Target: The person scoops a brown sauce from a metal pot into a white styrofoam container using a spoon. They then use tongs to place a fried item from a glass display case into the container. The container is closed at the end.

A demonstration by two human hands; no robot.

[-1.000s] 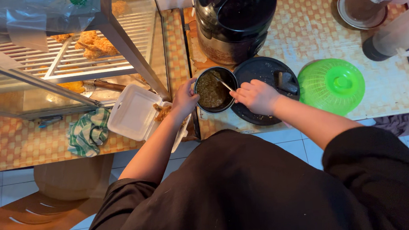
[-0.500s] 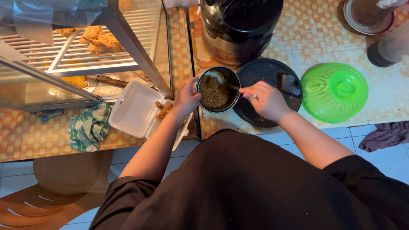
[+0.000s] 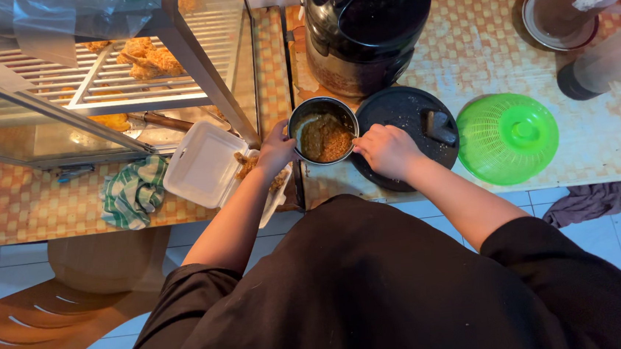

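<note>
A small dark pot [image 3: 296, 118] of brownish-green sauce [image 3: 326, 138] stands on the checked counter in front of me. My left hand [image 3: 276, 150] grips the pot's left rim and tips it a little. My right hand [image 3: 385, 150] is closed on a spoon at the pot's right rim, with the spoon's end in the sauce and mostly hidden. An open white foam box [image 3: 203, 165] with pieces of fried food [image 3: 246, 165] lies just left of my left hand.
The pot's black lid [image 3: 402, 115] lies right of it, then a green mesh cover [image 3: 507, 137]. A black rice cooker [image 3: 365, 22] stands behind. A glass display case [image 3: 96, 73] with fried chicken is at left, beside a checked cloth [image 3: 133, 193].
My left hand has tilted the pot, and the sauce has slid to one side. My right hand has moved in to the pot's rim with the spoon.
</note>
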